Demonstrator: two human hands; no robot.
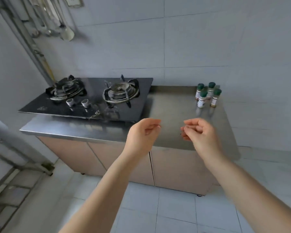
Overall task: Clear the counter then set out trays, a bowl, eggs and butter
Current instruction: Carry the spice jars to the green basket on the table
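Observation:
A steel counter (173, 108) runs in front of me, with a black two-burner gas hob (91, 96) on its left part. Several green-capped spice jars (207, 95) stand in a cluster at the counter's far right corner. My left hand (144, 133) hovers over the counter's front edge, fingers loosely curled, holding nothing. My right hand (197, 132) hovers beside it to the right, also loosely curled and empty, with a ring on one finger. No trays, bowl, eggs or butter are in view.
Beige cabinet doors (175, 167) sit under the counter. Utensils (57, 26) hang on the tiled wall at the upper left, above a pipe (40, 61). White floor tiles (175, 207) lie below me. A grey rack edge (5, 148) shows at the left.

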